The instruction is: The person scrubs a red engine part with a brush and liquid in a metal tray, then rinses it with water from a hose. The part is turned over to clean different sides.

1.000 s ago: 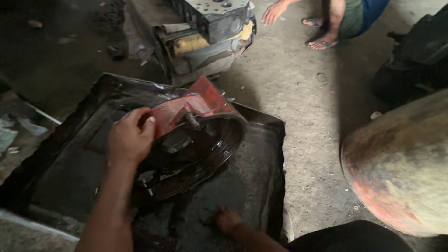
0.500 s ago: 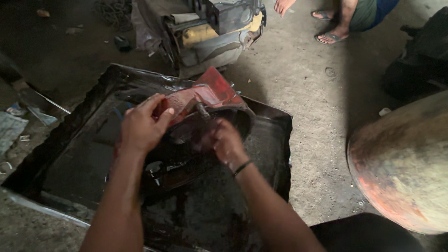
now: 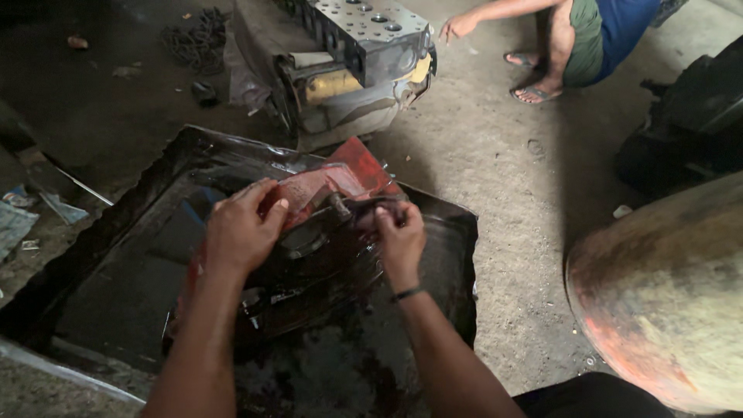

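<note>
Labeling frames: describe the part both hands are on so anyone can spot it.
Start at the black, oily metal tray on the concrete floor. In it lies a red, greasy machine part gripped by the left hand and right hand. It's the only red thing in the tray.

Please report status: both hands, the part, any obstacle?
Left hand gripping red greasy part. Right hand on its dark rim. Part sits in oily tray. No obstacle seen.

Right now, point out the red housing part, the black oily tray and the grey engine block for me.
red housing part (image 3: pixel 352 166): head view, on its upper red face.
black oily tray (image 3: pixel 116 271): head view, on its bare floor, left side.
grey engine block (image 3: pixel 364 19): head view, on its drilled top face.
</note>
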